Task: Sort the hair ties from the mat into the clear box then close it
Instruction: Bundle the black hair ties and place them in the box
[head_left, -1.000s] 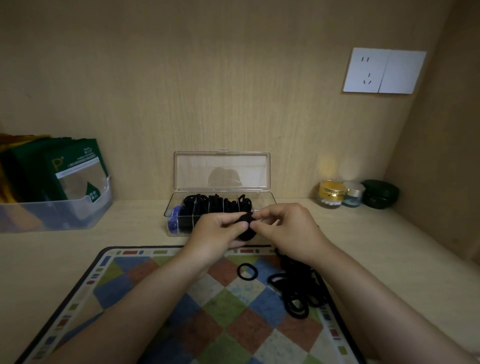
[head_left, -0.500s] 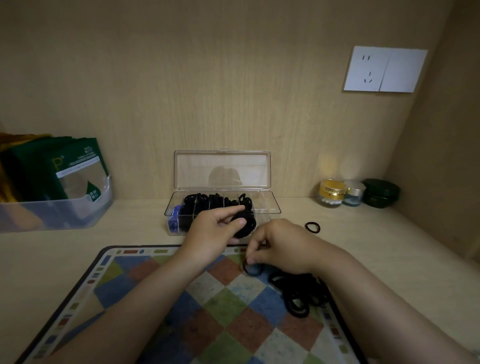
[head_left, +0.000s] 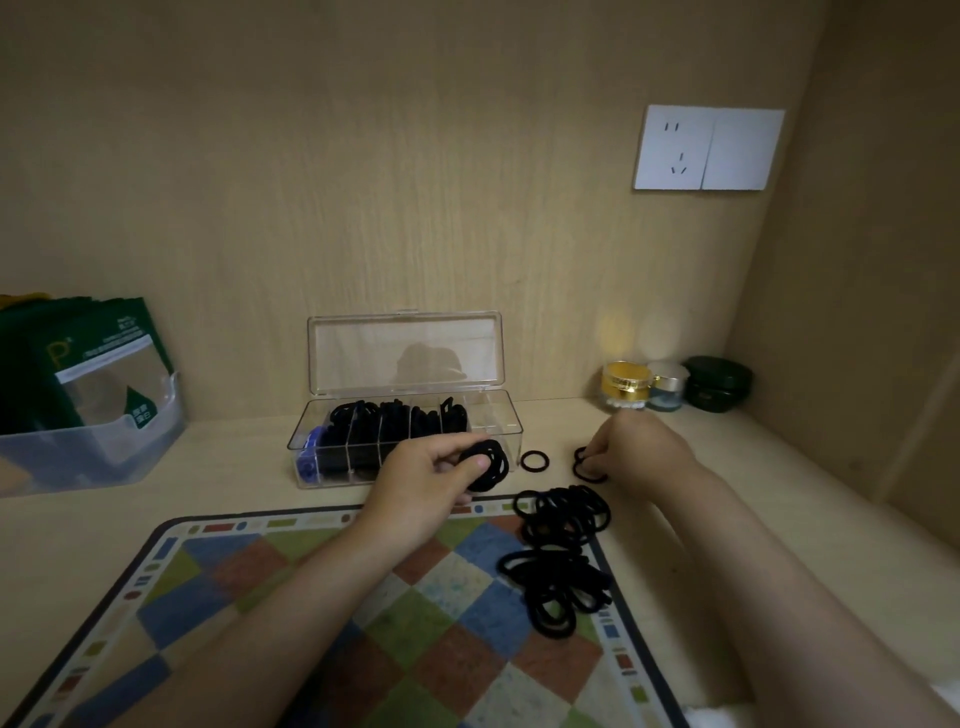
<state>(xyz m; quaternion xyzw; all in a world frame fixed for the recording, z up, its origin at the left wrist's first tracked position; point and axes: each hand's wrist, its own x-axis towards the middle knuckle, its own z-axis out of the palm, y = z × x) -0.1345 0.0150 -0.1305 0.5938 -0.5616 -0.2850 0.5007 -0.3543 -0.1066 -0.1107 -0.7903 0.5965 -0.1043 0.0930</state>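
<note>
The clear box (head_left: 498, 422) stands open against the back wall, its compartments holding black hair ties and something blue at the left end. My left hand (head_left: 426, 478) hovers in front of the box, pinching a small bundle of black hair ties (head_left: 491, 465). My right hand (head_left: 636, 452) rests on the shelf right of the box, fingertips on a black hair tie (head_left: 584, 466). A single hair tie (head_left: 534, 461) lies between box and right hand. A pile of black hair ties (head_left: 563, 553) sits on the checkered mat (head_left: 322, 613) at its right edge.
A translucent bin (head_left: 98, 447) with green packets stands at the left. Small jars, gold (head_left: 626, 384), pale (head_left: 667, 385) and dark green (head_left: 719, 383), sit in the back right corner. A wall socket (head_left: 709, 148) is above them. The side wall closes the right.
My right hand left the mat and reached right onto the bare shelf, to a stray hair tie. My left hand keeps its bundle in front of the box.
</note>
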